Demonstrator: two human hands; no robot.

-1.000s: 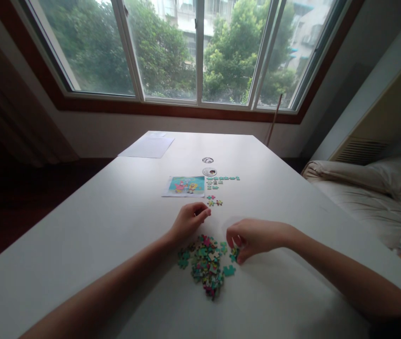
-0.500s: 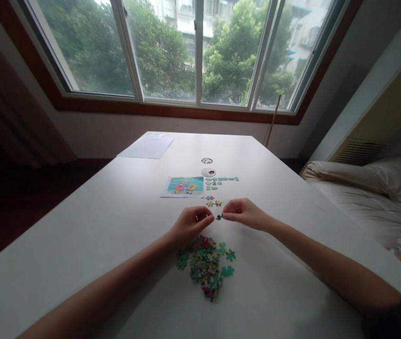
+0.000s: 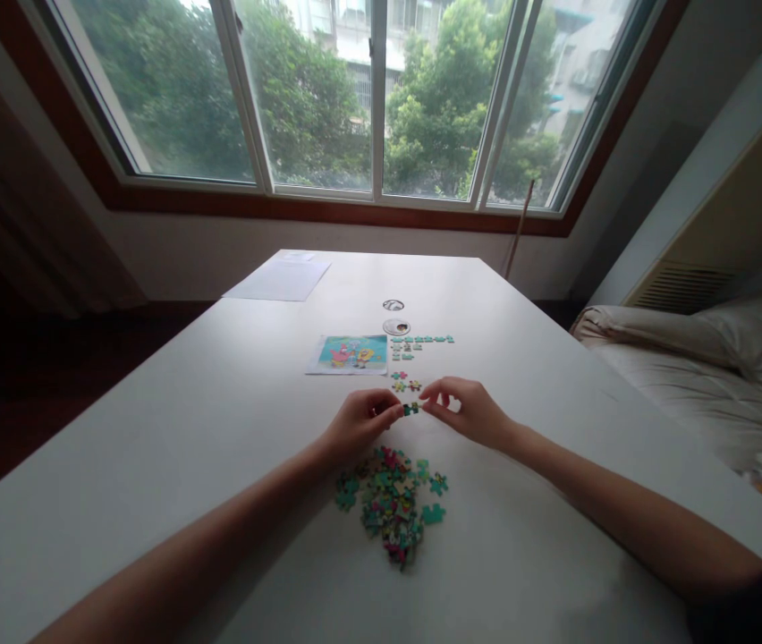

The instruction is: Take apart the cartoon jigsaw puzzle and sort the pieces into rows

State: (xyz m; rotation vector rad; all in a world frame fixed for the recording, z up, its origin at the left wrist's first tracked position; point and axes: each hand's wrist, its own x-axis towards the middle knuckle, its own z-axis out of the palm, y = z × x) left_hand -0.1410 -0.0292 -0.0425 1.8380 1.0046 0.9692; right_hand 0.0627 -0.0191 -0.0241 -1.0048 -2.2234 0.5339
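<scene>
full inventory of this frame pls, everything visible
table: one, white, fills foreground
puzzle piece pile: one, mostly teal, between the forearms
loose pieces: few, teal and pink, just beyond hands
joined strip: one, teal, right of picture
picture: one, teal, mid-table
round discs: two, pale, behind picture
paper sheet: one, white, far left
bedding: one heap, white, right of table
window: one, white-framed, behind table
held piece: one, dark teal, above the pile
left hand: one, pinching held piece
right hand: one, pinching held piece
</scene>
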